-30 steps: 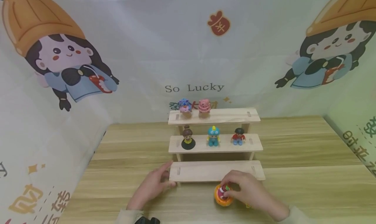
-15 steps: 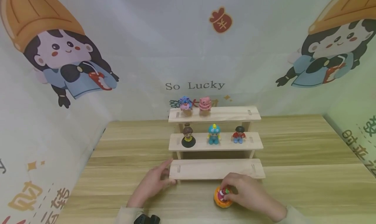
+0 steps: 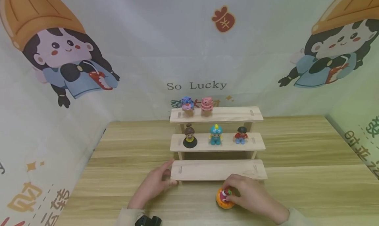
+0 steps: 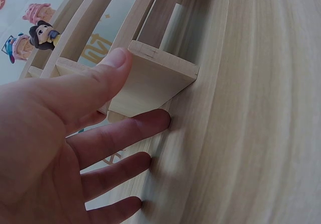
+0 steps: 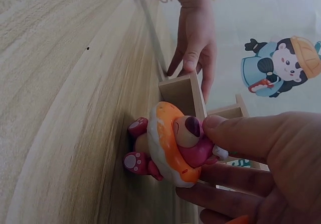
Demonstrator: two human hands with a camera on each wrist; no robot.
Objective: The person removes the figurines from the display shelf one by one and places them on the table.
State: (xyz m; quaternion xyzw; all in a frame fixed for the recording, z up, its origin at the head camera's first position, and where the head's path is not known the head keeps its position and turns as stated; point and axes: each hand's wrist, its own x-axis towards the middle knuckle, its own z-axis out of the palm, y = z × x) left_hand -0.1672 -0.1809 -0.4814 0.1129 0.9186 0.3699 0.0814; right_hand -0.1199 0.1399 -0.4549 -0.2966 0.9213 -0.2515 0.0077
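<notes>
My right hand [image 3: 248, 194] pinches a pink bear figurine [image 5: 200, 151] by its head between thumb and fingers. An orange and white ring [image 5: 168, 143] circles the bear's body, and its pink feet [image 5: 134, 161] point toward the tabletop. It stands just in front of the lowest step of a three-step wooden display shelf [image 3: 219, 169]. At that step's left end, my left hand [image 3: 154, 185] touches the wood with thumb and fingers extended. In the left wrist view its thumb [image 4: 115, 61] lies against the step's end corner, with the other fingers spread near the tabletop.
On the middle step stand a bun-haired figurine [image 3: 189, 137], a teal figurine [image 3: 215, 135] and a red-jacketed figurine [image 3: 241, 136]. A blue figurine [image 3: 188, 105] and a pink figurine [image 3: 207, 106] occupy the top step. A printed cloth [image 3: 142, 55] hangs behind the wooden table [image 3: 311, 147].
The head view has tipped slightly, lowering the wall and raising the shelf a little in frame. Both hands keep nearly the same places. A yellow bit beneath the right hand has gone from sight.
</notes>
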